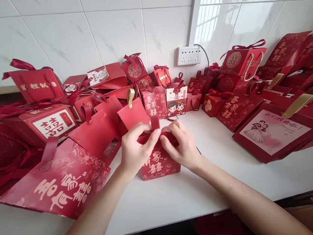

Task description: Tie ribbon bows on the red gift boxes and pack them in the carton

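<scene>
A red gift box (pixel 162 166) with pale Chinese characters stands upright on the white table (pixel 210 190), near its front edge. Both my hands are at its top. My left hand (pixel 138 144) pinches the upper edge, thumb in front and fingers behind. On the other side my right hand (pixel 182 143) grips the same edge, its thumb close to the left one. Between them a short red ribbon loop (pixel 155 122) sticks up from the box top. My fingers cover part of the box's upper front.
Red gift boxes crowd the left, such as a large flowered one (pixel 64 180), and the right, including one with a couple's picture (pixel 271 131). More boxes stand at the back, one with two cartoon faces (pixel 176 102). A white power strip (pixel 189 55) sits against the tiled wall (pixel 115 31).
</scene>
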Demonstrator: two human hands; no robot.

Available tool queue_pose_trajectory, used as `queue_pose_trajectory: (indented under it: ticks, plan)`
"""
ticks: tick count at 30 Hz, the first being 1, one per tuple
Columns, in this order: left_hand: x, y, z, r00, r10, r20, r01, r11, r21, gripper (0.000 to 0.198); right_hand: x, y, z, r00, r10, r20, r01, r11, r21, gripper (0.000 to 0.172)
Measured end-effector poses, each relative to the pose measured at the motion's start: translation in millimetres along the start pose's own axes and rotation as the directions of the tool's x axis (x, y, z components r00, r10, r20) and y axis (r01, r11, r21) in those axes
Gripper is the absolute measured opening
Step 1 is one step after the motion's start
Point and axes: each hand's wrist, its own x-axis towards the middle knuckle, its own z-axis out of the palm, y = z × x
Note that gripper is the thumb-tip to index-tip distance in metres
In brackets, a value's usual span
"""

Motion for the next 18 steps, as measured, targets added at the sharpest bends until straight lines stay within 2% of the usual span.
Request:
queue_pose_trajectory:
  ticks: [1, 3, 4, 7, 8, 11, 18]
  plan:
    - [0.2, -1.6, -1.2, 1.0, 0.005, 0.021, -0.003, 0.998, -0.068, 0.012, -0.2, 0.0, 0.0, 1.0, -0.003, -0.004, 0.003, 1.0, -0.001, 0.004]
    - [0.6, -4.8, -3.6, 0.997, 0.068, 0.025, -0.064, 0.986, -0.157, 0.024, -0.5, 0.2, -0.2, 1.0, -0.009, -0.015, 0.009, 1.0, -0.004, 0.005]
    - [1.0, -6.0, -4.7, 0.993, 0.12, 0.025, -0.114, 0.981, -0.157, 0.024, -0.6, 0.4, -0.3, 1.0, -0.01, -0.018, 0.01, 1.0, -0.004, 0.005]
    - [2.7, -6.7, -7.3, 0.962, 0.263, 0.07, -0.26, 0.964, -0.05, 0.005, -0.6, 1.5, -0.8, 1.0, -0.016, -0.012, 0.016, 1.0, -0.003, 0.005]
    - [3.1, -6.2, -8.0, 0.954, 0.285, 0.092, -0.284, 0.959, -0.024, 0.009, -0.6, 2.0, -0.9, 1.0, -0.023, -0.008, 0.022, 1.0, -0.001, 0.005]
    - [3.0, -4.7, -9.5, 0.949, 0.296, 0.105, -0.297, 0.955, -0.007, 0.02, -1.0, 3.4, -1.1, 0.999, -0.04, -0.001, 0.04, 0.999, 0.011, 0.005]
    - [0.8, -8.7, -9.8, 0.939, 0.323, 0.115, -0.325, 0.946, -0.005, 0.025, -2.2, 5.5, -4.2, 0.997, -0.081, -0.007, 0.081, 0.997, 0.017, 0.006]
